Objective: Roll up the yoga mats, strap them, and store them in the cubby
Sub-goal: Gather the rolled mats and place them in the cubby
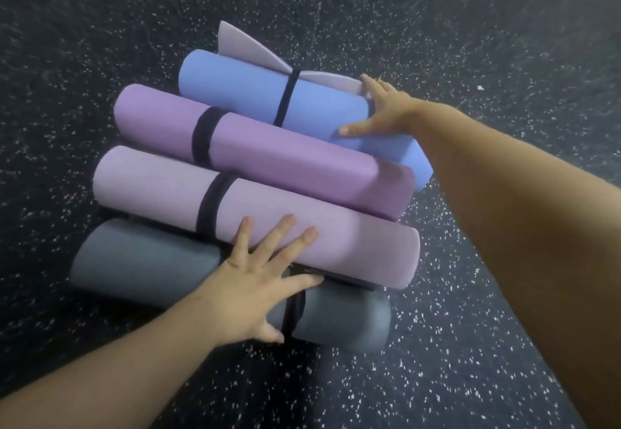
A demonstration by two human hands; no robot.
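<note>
Several rolled yoga mats lie side by side on the floor, each bound with a dark strap. Nearest me is a grey mat point(134, 260), then a pale pink mat point(302, 227), a purple mat point(268, 149) and a blue mat point(235, 89). Behind the blue one a loose lilac mat edge point(235, 42) sticks up. My left hand point(258, 281) lies with spread fingers across the grey and pale pink mats, beside their straps. My right hand point(379, 109) reaches over the right part of the blue mat, thumb on its front and fingers on its far side.
The floor point(470, 361) is black rubber flecked with white, and it surrounds the mats on every side. A small pale scrap point(480, 87) lies on it to the right. No cubby is in view.
</note>
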